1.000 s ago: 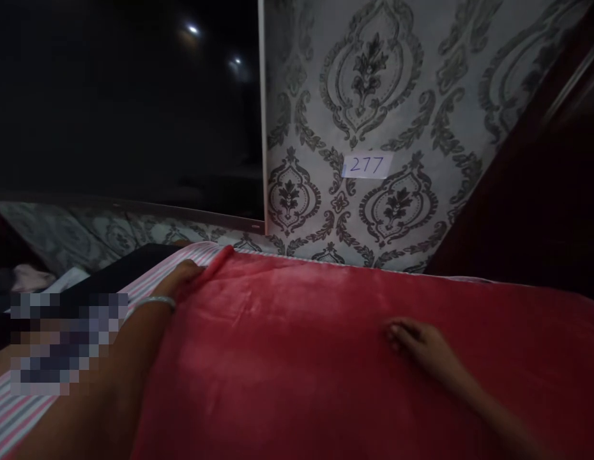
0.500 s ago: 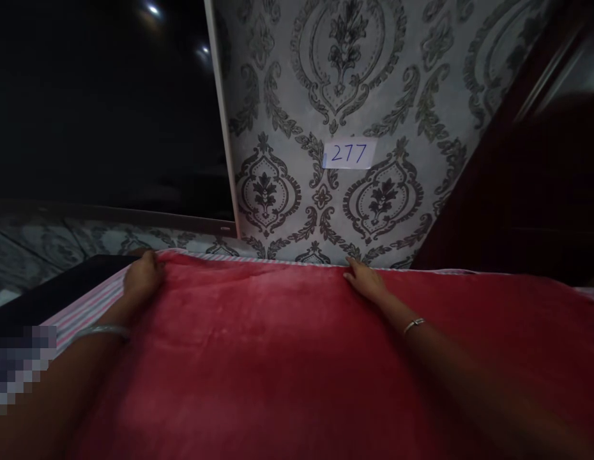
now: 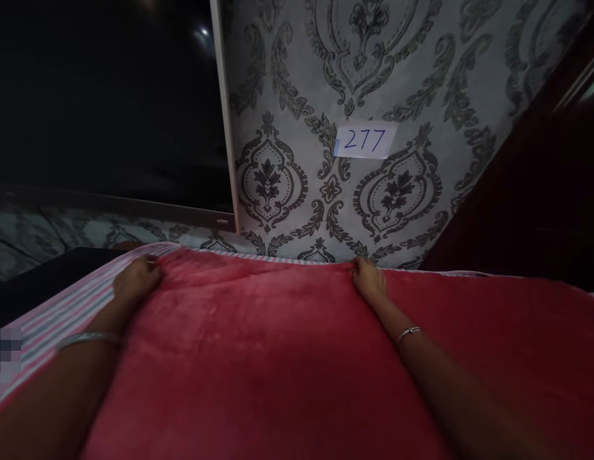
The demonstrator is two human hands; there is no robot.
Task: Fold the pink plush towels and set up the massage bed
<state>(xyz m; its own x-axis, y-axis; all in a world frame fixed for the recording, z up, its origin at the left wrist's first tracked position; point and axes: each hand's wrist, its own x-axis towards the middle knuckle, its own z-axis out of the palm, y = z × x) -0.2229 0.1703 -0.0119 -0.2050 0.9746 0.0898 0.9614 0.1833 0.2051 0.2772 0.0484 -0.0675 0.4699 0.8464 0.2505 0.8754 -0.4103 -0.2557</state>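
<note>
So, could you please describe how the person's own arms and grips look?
The left grip and right grip are ungloved, with no sleeves showing on the forearms. A smooth, pale bangle circles the left wrist; a thinner, silvery bracelet circles the right.

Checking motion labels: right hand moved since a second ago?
Yes: against the 277 card, the right hand moved left and up, to the far edge of the red cloth.

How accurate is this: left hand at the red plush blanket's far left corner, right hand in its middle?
Only the right hand is misplaced: the head view shows it at the far edge of the red plush blanket. The left hand is at its far left corner, as noted.
</note>
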